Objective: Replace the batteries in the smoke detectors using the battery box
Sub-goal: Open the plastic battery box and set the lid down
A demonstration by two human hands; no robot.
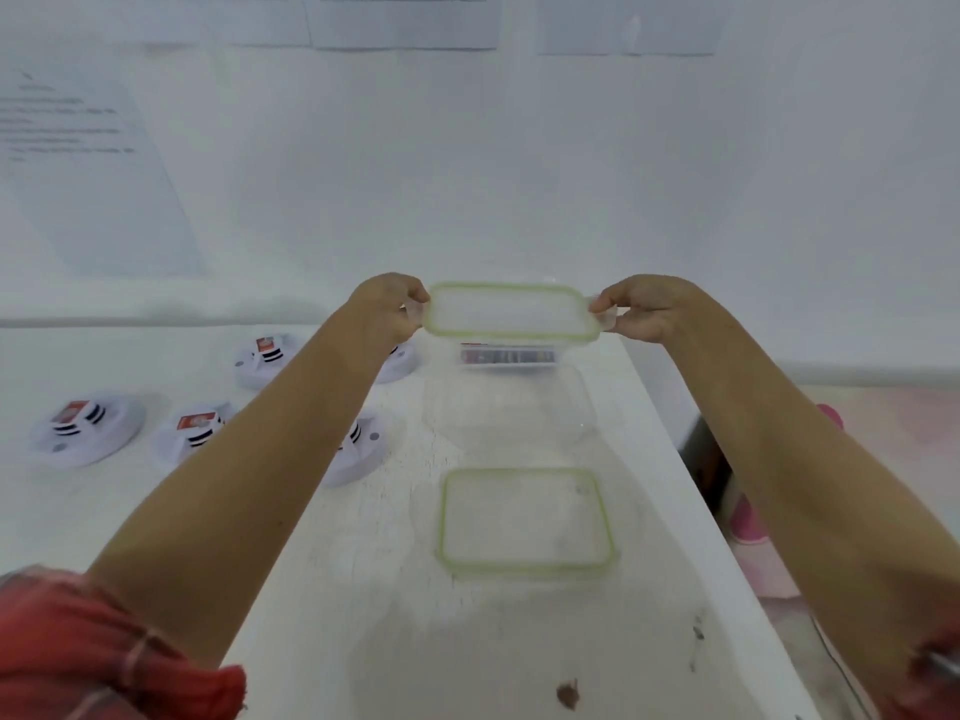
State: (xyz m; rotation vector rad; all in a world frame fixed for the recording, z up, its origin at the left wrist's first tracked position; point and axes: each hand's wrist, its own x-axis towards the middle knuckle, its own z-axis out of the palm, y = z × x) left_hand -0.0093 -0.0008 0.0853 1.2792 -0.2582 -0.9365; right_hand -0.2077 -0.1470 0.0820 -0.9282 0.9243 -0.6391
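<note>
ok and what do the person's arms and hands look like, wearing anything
Both hands are bare, no gloves: left hand, right hand. Forearms bare too, no watch showing. Red checked sleeves are pushed up near the elbows: the left sleeve shows paler stripes, the right sleeve is barely in view. A glint on the left hand may be a ring; too blurred to tell.

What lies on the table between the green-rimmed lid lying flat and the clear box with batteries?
In the head view, a second clear plastic box, apparently empty, stands between the flat green-rimmed lid and the clear battery box.
</note>
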